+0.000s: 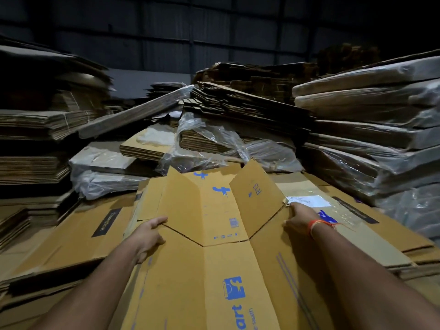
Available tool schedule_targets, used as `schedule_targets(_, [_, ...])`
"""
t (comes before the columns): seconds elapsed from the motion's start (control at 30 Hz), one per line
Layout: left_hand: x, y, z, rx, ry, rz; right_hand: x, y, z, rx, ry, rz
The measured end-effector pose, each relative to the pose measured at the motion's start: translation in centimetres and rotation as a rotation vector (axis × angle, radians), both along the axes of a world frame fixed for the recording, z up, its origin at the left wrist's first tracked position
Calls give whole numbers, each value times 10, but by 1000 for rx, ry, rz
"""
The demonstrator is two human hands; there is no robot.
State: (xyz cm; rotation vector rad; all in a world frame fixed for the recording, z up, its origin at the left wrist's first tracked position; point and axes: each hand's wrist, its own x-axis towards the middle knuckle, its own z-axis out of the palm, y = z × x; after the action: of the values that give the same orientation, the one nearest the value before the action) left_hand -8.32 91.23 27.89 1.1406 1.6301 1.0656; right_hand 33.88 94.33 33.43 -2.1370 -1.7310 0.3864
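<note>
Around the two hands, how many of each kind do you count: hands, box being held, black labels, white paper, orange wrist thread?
Hands, left hand and right hand: 2
Cardboard box held by both: 1
Black labels: 2
White paper: 1
Orange wrist thread: 1
Total: 7

The flattened box (pixel 214 222) near the camera is matt tan corrugated cardboard with blue print. Far right, stacked cardboard bundles (pixel 371 129) wear glossy, crinkled plastic wrap. The white label (pixel 309 201) looks like paper, possibly under film.
</note>
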Motion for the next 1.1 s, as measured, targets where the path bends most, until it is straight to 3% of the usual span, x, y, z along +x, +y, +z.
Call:
schedule_targets(0.37, [-20,100,-5,-56,-51,46,-1,134,2,22,-26,-14])
schedule_targets(0.6, [-36,129,-32,-60,30,122,7,190,-23,18,-34,-45])
schedule_targets(0.87, [-46,164,-69,-49,222,103,12,226,-75,-69,-26,-73])
schedule_targets(1.1, [-38,183,-83,-115,625,63,-5,219,-115,-30,-143,-253])
